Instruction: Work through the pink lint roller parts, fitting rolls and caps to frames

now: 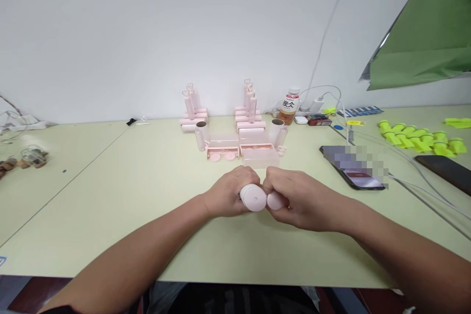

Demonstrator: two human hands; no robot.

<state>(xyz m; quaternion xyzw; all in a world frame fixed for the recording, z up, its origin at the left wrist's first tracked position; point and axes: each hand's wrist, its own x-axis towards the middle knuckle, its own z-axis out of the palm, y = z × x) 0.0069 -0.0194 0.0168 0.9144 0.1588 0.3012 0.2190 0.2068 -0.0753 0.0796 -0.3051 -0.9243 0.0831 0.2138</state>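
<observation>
Just in front of my body, above the table, my left hand (233,190) is wrapped round a pale pink cylinder (255,198). Its round flat end, with a small dimple at the centre, faces me. My right hand (298,196) is closed on a smaller pale pink round-ended piece (275,201), right beside the cylinder's end. The far parts of both pieces are hidden by my fingers. Beyond my hands lie an open pink case (260,157) and a smaller pink holder with round discs (222,154).
Pink tubes, some with heart-shaped loops (189,105), stand and lie in two groups by the wall. Two cardboard-cored rolls (276,130) stand nearer. A drink bottle (289,107), a phone (353,167), cables and several neon yellow pieces (419,137) are on the right.
</observation>
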